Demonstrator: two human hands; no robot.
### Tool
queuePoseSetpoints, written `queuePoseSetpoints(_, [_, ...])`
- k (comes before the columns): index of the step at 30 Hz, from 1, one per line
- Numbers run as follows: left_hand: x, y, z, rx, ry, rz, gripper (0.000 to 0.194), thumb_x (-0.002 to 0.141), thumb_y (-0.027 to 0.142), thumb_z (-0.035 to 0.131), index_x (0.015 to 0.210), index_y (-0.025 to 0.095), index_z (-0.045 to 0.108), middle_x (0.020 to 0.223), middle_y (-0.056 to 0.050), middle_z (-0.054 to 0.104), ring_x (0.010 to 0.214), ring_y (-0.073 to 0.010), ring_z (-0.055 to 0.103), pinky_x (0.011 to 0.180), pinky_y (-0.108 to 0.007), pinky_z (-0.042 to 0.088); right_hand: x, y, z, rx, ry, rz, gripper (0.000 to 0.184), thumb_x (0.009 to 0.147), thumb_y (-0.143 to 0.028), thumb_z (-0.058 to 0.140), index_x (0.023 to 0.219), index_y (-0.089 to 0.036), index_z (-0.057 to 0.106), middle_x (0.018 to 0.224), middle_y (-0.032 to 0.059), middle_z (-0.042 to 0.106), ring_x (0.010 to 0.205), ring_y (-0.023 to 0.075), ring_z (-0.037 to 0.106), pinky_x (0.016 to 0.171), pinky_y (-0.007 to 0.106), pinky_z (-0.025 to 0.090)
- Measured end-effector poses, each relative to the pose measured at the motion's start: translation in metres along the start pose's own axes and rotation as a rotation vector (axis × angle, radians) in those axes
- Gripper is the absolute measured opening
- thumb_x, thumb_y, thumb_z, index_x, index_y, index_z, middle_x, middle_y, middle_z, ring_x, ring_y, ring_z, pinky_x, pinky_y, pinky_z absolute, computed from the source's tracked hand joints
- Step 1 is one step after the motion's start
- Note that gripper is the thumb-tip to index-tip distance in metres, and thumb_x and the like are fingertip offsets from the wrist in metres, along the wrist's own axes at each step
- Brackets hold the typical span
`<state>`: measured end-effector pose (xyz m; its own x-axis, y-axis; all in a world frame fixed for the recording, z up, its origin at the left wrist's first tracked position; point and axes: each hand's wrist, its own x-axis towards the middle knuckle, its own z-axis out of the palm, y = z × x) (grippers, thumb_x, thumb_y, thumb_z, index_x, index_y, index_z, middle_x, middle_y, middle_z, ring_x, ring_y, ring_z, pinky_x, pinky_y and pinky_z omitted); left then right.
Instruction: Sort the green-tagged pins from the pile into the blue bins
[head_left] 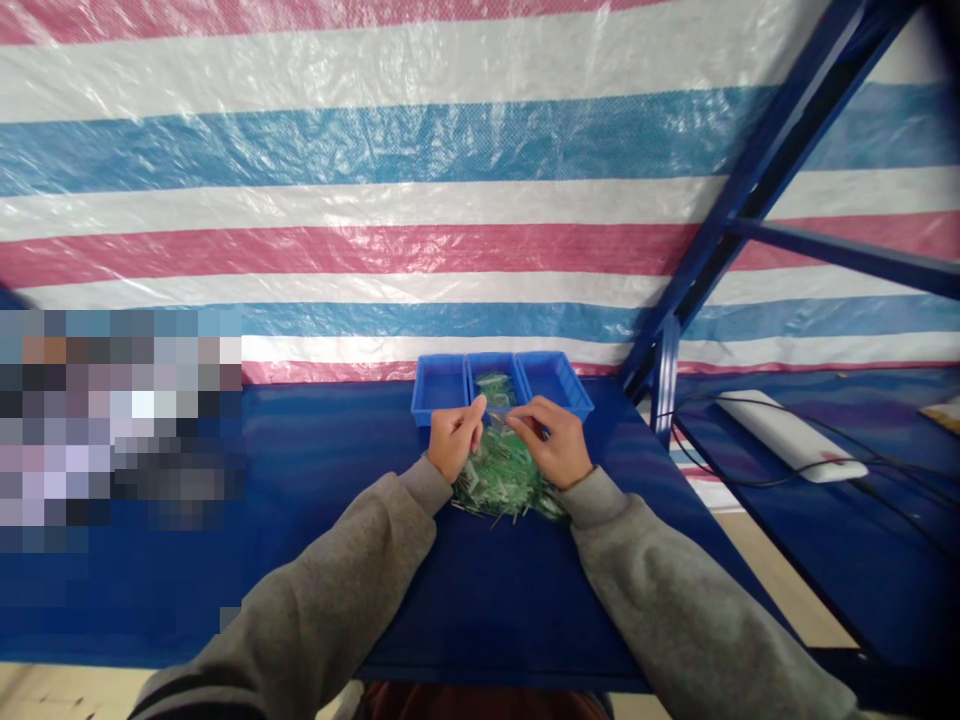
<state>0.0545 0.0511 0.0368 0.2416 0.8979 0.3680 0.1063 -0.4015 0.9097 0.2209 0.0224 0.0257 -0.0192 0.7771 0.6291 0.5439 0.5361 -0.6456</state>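
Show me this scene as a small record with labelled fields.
Pile: green pieces on a blue table
Left hand: curled by the pile; whether it holds anything is unclear
Right hand: pinching a small piece, too blurred to identify
Bins: three, blue, behind the pile; green pieces in the middle one
Backdrop: striped sheet
Right side: white box, black cables

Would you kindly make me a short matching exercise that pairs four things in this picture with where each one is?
Things:
1. Pile
2. White box
3. Striped sheet
4. Bins

Places:
A. Upright, as a backdrop beyond the tabletops
B. In a row, at the pile's far side
C. Nearest the person of the four, between the sleeves and the bins
D. On the right-hand table

Right pairs: 1-C, 2-D, 3-A, 4-B
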Motion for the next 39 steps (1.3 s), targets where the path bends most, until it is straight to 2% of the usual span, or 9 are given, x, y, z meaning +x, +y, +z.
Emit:
queuePoseSetpoints(4, [0.001, -0.002, -0.007, 0.041, 0.126, 0.028, 0.060, 0.089, 0.052, 0.043, 0.040, 0.016, 0.046, 0.037, 0.002, 0.043, 0.038, -0.0074, 0.040, 0.046, -0.023, 0.034, 0.005, 0.014, -0.002, 0.242, 0.026, 0.317, 0.030, 0.075, -0.046, 0.064, 0.075, -0.016, 0.066, 0.049, -0.0033, 0.050, 0.045, 0.0101, 0.043, 0.044, 0.024, 0.036])
queuePoseSetpoints(7, [-0.001, -0.004, -0.014, 0.082, 0.163, 0.042, 0.058, 0.089, 0.049, 0.044, 0.041, 0.016, 0.048, 0.037, 0.002, 0.044, 0.038, -0.0074, 0.041, 0.047, -0.023, 0.035, 0.009, 0.025, -0.006, 0.439, 0.164, 0.509, 0.035, 0.069, -0.048, 0.068, 0.076, -0.014, 0.063, 0.044, -0.0051, 0.049, 0.036, 0.0086, 0.041, 0.036, 0.023, 0.031])
queuePoseSetpoints(12, [-0.004, -0.006, -0.023, 0.178, 0.161, 0.104, 0.055, 0.090, 0.045, 0.044, 0.044, 0.016, 0.051, 0.040, 0.001, 0.048, 0.041, -0.0086, 0.046, 0.051, -0.023, 0.038, 0.012, 0.036, -0.012, 0.498, 0.360, 0.667, 0.064, 0.066, -0.046, 0.070, 0.118, -0.012, 0.055, 0.075, 0.0057, 0.069, 0.041, 0.0138, 0.056, 0.036, 0.026, 0.042])
queuePoseSetpoints(15, [-0.001, -0.008, -0.027, 0.271, 0.217, 0.144, 0.048, 0.090, 0.043, 0.044, 0.051, 0.016, 0.055, 0.047, 0.001, 0.053, 0.046, -0.0093, 0.049, 0.055, -0.022, 0.040, 0.010, 0.036, -0.011, 0.304, 0.306, 0.607, 0.058, 0.071, -0.046, 0.065, 0.118, -0.012, 0.057, 0.071, 0.0046, 0.068, 0.036, 0.0119, 0.051, 0.034, 0.026, 0.038])
queuePoseSetpoints(19, [0.006, -0.011, -0.037, 0.544, 0.260, 0.163, 0.025, 0.085, 0.037, 0.052, 0.076, 0.018, 0.066, 0.061, 0.000, 0.061, 0.056, -0.0119, 0.054, 0.062, -0.023, 0.040, 0.006, 0.029, -0.006, -0.035, 0.154, 0.357, 0.031, 0.076, -0.042, 0.059, 0.086, -0.016, 0.070, 0.063, 0.0037, 0.066, 0.049, 0.0142, 0.056, 0.051, 0.028, 0.045])
queuePoseSetpoints(22, [0.013, -0.009, -0.048, 0.828, 0.066, 0.102, 0.020, 0.081, 0.033, 0.055, 0.076, 0.020, 0.069, 0.057, -0.001, 0.061, 0.057, -0.0147, 0.057, 0.063, -0.025, 0.040, 0.005, 0.023, -0.003, -0.159, 0.046, 0.234, 0.025, 0.079, -0.037, 0.056, 0.080, -0.017, 0.071, 0.065, 0.0028, 0.067, 0.054, 0.0150, 0.057, 0.057, 0.029, 0.044])
queuePoseSetpoints(27, [0.020, 0.002, -0.065, 1.128, -0.278, -0.040, 0.017, 0.074, 0.026, 0.058, 0.081, 0.027, 0.074, 0.073, -0.004, 0.068, 0.075, -0.0226, 0.063, 0.068, -0.029, 0.043, 0.004, 0.020, -0.001, -0.150, -0.033, 0.208, 0.022, 0.082, -0.032, 0.053, 0.081, -0.018, 0.070, 0.063, 0.0012, 0.065, 0.053, 0.0141, 0.055, 0.057, 0.027, 0.042])
queuePoseSetpoints(32, [0.014, 0.001, -0.063, 1.261, -0.410, -0.026, 0.027, 0.078, 0.027, 0.057, 0.101, 0.029, 0.070, 0.091, -0.009, 0.068, 0.088, -0.0271, 0.063, 0.076, -0.035, 0.046, 0.003, 0.021, 0.002, -0.141, -0.097, 0.189, 0.021, 0.083, -0.032, 0.053, 0.083, -0.018, 0.069, 0.062, -0.0001, 0.064, 0.052, 0.0135, 0.053, 0.056, 0.026, 0.040])
queuePoseSetpoints(39, [0.006, 0.000, -0.047, 1.418, -0.400, -0.083, 0.024, 0.085, 0.032, 0.050, 0.095, 0.017, 0.067, 0.090, -0.014, 0.066, 0.090, -0.0277, 0.064, 0.074, -0.035, 0.046, 0.002, 0.020, 0.005, -0.138, -0.130, 0.156, 0.023, 0.084, -0.033, 0.051, 0.084, -0.019, 0.069, 0.061, -0.0002, 0.062, 0.052, 0.0136, 0.053, 0.055, 0.026, 0.039])
